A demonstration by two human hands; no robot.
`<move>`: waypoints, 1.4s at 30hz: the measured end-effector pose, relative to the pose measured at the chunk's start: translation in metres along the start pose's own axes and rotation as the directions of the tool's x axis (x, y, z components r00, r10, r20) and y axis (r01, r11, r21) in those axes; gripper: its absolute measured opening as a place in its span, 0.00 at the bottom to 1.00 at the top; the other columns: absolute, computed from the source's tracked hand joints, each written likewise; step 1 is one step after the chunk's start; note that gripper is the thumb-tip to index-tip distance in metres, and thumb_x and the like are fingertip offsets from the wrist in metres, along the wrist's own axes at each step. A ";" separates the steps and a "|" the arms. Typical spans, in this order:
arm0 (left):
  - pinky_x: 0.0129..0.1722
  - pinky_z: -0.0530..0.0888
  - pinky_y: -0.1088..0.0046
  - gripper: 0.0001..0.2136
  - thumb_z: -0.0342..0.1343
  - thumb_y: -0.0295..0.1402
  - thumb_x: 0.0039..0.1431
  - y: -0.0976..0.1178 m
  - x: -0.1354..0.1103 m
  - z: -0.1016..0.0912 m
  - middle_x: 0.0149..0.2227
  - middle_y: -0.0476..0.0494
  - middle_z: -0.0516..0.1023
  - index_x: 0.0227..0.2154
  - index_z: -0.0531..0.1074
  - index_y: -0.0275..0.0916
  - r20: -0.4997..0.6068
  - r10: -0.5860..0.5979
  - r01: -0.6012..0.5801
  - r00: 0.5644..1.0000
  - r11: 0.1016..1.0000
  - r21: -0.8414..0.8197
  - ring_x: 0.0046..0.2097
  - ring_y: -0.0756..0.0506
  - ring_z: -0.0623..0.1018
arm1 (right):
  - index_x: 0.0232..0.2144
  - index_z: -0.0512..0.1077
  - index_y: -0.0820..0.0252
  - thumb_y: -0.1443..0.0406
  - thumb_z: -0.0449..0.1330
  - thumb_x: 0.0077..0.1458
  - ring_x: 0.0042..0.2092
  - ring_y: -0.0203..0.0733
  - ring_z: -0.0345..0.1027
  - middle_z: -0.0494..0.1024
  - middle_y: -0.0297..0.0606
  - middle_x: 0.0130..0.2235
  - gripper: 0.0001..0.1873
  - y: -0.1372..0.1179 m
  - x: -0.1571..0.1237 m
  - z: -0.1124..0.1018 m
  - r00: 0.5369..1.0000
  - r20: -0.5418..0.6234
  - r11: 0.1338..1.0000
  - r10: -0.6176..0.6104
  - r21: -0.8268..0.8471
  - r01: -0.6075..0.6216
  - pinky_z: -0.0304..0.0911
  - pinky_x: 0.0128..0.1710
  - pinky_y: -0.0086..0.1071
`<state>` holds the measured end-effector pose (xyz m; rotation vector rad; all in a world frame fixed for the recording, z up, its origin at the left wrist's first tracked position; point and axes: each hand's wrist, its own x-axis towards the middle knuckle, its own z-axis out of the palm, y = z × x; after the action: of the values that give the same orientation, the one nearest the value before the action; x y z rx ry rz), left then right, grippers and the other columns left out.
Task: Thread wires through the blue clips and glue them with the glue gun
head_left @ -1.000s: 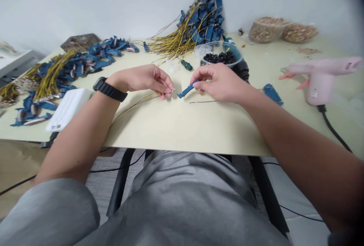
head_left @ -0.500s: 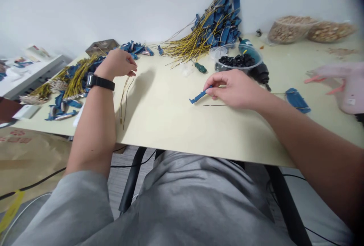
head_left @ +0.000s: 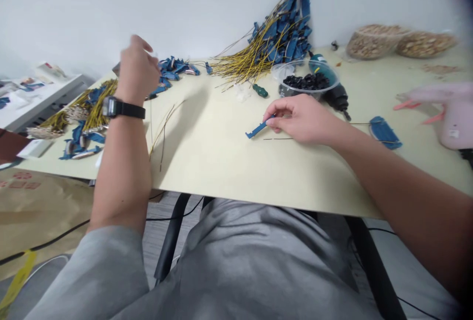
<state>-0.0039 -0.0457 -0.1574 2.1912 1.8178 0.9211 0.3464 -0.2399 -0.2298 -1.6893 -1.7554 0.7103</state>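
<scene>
Here we are, riding on the person's head, looking forward and down across a pale cream tabletop point(head_left: 236, 172)! The left hand point(head_left: 136, 71) and right hand point(head_left: 299, 120) sit close below the lens, with a smooth white wall point(head_left: 148, 9) beyond.

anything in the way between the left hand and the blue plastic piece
Yes, thin yellow wires lie in that path, below and to the right of the left hand. The right hand also has its fingers on the blue plastic piece.

Nothing readable; glue gun label point(head_left: 454, 133) too blurred.
</scene>
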 end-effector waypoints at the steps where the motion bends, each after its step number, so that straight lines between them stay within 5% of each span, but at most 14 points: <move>1: 0.44 0.66 0.80 0.11 0.61 0.16 0.78 0.002 0.002 -0.004 0.35 0.62 0.71 0.55 0.75 0.35 -0.051 0.016 -0.016 0.999 1.000 -0.011 0.41 0.58 0.73 | 0.37 0.86 0.53 0.73 0.74 0.68 0.37 0.47 0.80 0.83 0.34 0.31 0.09 0.001 0.001 0.000 1.000 0.004 1.000 -0.006 -0.001 0.006 0.71 0.45 0.42; 2: 0.42 0.67 0.81 0.07 0.60 0.18 0.80 0.006 0.003 -0.007 0.33 0.62 0.72 0.49 0.76 0.36 -0.109 0.032 -0.036 0.994 0.999 -0.038 0.39 0.59 0.74 | 0.37 0.86 0.53 0.72 0.75 0.68 0.37 0.47 0.81 0.84 0.34 0.31 0.09 0.003 0.001 0.000 1.000 0.010 1.000 -0.017 0.000 0.017 0.72 0.45 0.42; 4: 0.33 0.68 0.78 0.15 0.59 0.18 0.82 0.014 0.002 -0.014 0.26 0.63 0.73 0.35 0.74 0.39 -0.214 0.081 -0.120 0.974 0.976 -0.179 0.32 0.59 0.75 | 0.38 0.85 0.53 0.72 0.75 0.68 0.37 0.46 0.81 0.85 0.34 0.32 0.08 0.006 0.003 0.001 0.999 0.013 0.999 -0.044 0.021 0.044 0.72 0.43 0.41; 6: 0.24 0.64 0.73 0.21 0.60 0.15 0.80 0.023 -0.004 -0.019 0.21 0.64 0.74 0.30 0.73 0.42 -0.266 0.132 -0.253 0.955 0.831 -0.495 0.25 0.56 0.72 | 0.38 0.85 0.53 0.72 0.75 0.69 0.37 0.46 0.82 0.86 0.34 0.33 0.08 0.008 0.005 0.003 0.998 0.012 0.996 -0.059 0.068 0.058 0.72 0.41 0.40; 8: 0.21 0.65 0.76 0.14 0.70 0.21 0.78 0.032 -0.015 -0.019 0.25 0.62 0.80 0.34 0.81 0.39 -0.036 0.307 -0.210 0.951 0.555 -0.805 0.26 0.57 0.74 | 0.38 0.84 0.53 0.73 0.75 0.70 0.37 0.46 0.82 0.87 0.34 0.34 0.11 0.009 0.005 0.003 0.998 0.010 0.991 -0.054 0.126 0.052 0.73 0.41 0.40; 10: 0.16 0.58 0.80 0.14 0.87 0.35 0.68 0.040 -0.027 -0.014 0.25 0.56 0.83 0.37 0.86 0.37 0.199 0.556 -0.069 0.807 0.424 -0.903 0.22 0.57 0.71 | 0.36 0.82 0.53 0.76 0.73 0.72 0.36 0.45 0.82 0.87 0.34 0.34 0.14 0.007 0.005 0.002 0.999 0.017 0.985 -0.049 0.169 0.046 0.74 0.41 0.39; 12: 0.15 0.56 0.81 0.21 0.92 0.44 0.62 0.051 -0.038 -0.003 0.25 0.53 0.84 0.39 0.89 0.35 0.373 0.695 0.009 0.615 0.466 -0.885 0.20 0.58 0.67 | 0.35 0.81 0.53 0.79 0.71 0.73 0.34 0.43 0.82 0.86 0.34 0.33 0.17 0.005 0.005 0.000 0.998 0.038 0.979 -0.052 0.197 0.043 0.75 0.40 0.38; 14: 0.19 0.63 0.80 0.22 0.92 0.49 0.63 0.064 -0.048 0.012 0.25 0.49 0.84 0.41 0.90 0.36 0.525 0.693 0.043 0.493 0.584 -0.811 0.22 0.57 0.70 | 0.36 0.81 0.54 0.79 0.72 0.73 0.34 0.42 0.82 0.86 0.34 0.33 0.17 0.005 0.004 -0.003 0.996 0.066 0.973 -0.067 0.227 0.050 0.76 0.40 0.38; 17: 0.24 0.70 0.76 0.21 0.91 0.47 0.63 0.081 -0.063 0.037 0.28 0.43 0.85 0.33 0.88 0.37 0.642 0.654 -0.006 0.400 0.703 -0.712 0.25 0.52 0.75 | 0.37 0.82 0.54 0.76 0.75 0.74 0.34 0.42 0.82 0.87 0.35 0.35 0.15 0.008 0.005 -0.005 0.989 0.098 0.957 -0.107 0.281 0.076 0.77 0.40 0.37; 23: 0.31 0.76 0.74 0.11 0.82 0.33 0.67 0.090 -0.075 0.061 0.30 0.45 0.82 0.32 0.87 0.38 0.727 0.599 -0.066 0.336 0.785 -0.616 0.27 0.51 0.79 | 0.39 0.81 0.54 0.74 0.74 0.75 0.34 0.39 0.81 0.86 0.33 0.35 0.12 0.011 0.008 -0.003 0.983 0.115 0.955 -0.140 0.279 0.103 0.76 0.40 0.33; 30: 0.33 0.76 0.75 0.10 0.78 0.33 0.68 0.093 -0.080 0.066 0.27 0.49 0.78 0.32 0.86 0.39 0.754 0.591 -0.107 0.287 0.802 -0.588 0.27 0.51 0.77 | 0.40 0.80 0.54 0.72 0.74 0.75 0.35 0.39 0.81 0.83 0.31 0.33 0.11 0.011 0.008 -0.003 0.980 0.113 0.960 -0.161 0.251 0.128 0.74 0.38 0.31; 37: 0.26 0.70 0.75 0.13 0.83 0.32 0.61 0.097 -0.092 0.070 0.22 0.48 0.76 0.26 0.86 0.39 0.739 0.547 0.046 0.393 0.791 -0.610 0.20 0.52 0.71 | 0.38 0.82 0.52 0.71 0.74 0.73 0.37 0.44 0.81 0.84 0.33 0.33 0.11 0.002 0.003 -0.005 0.991 0.100 0.970 -0.086 0.237 0.061 0.74 0.42 0.37; 42: 0.24 0.66 0.76 0.13 0.85 0.37 0.61 0.095 -0.090 0.074 0.24 0.47 0.78 0.28 0.87 0.40 0.764 0.573 0.142 0.295 0.765 -0.629 0.22 0.53 0.72 | 0.35 0.82 0.51 0.68 0.78 0.72 0.37 0.44 0.81 0.86 0.33 0.35 0.12 -0.001 0.002 -0.004 0.992 0.092 0.951 -0.088 0.303 0.056 0.78 0.44 0.38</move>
<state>0.1085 -0.1345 -0.2031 1.8263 0.4785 0.0154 0.3483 -0.2379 -0.2259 -1.3982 -1.6707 0.9932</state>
